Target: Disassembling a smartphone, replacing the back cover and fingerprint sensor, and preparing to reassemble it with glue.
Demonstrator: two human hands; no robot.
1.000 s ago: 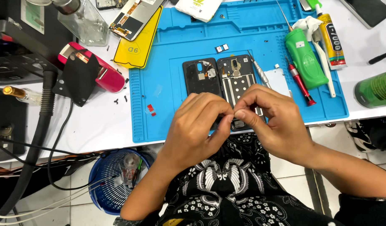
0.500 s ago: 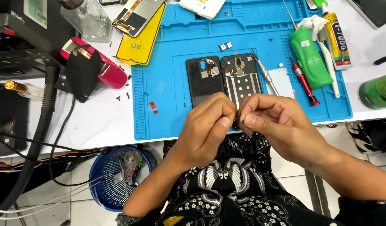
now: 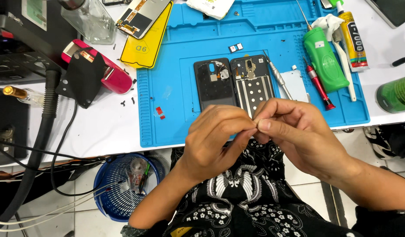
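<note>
Centre frame: left hand and right hand meet, fingers pinching something tiny between them, too small to identify. Opened phone lies just above on blue mat. Fine-handling step; demands steady grip.

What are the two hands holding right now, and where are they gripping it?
Left hand and right hand pinch something tiny together between their fingertips, above the blue mat's front edge; it is too small to identify.

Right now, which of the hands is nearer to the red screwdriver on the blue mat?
Right. The right hand is just below and left of the red screwdriver; the left hand is farther left, beyond the right hand.
</note>
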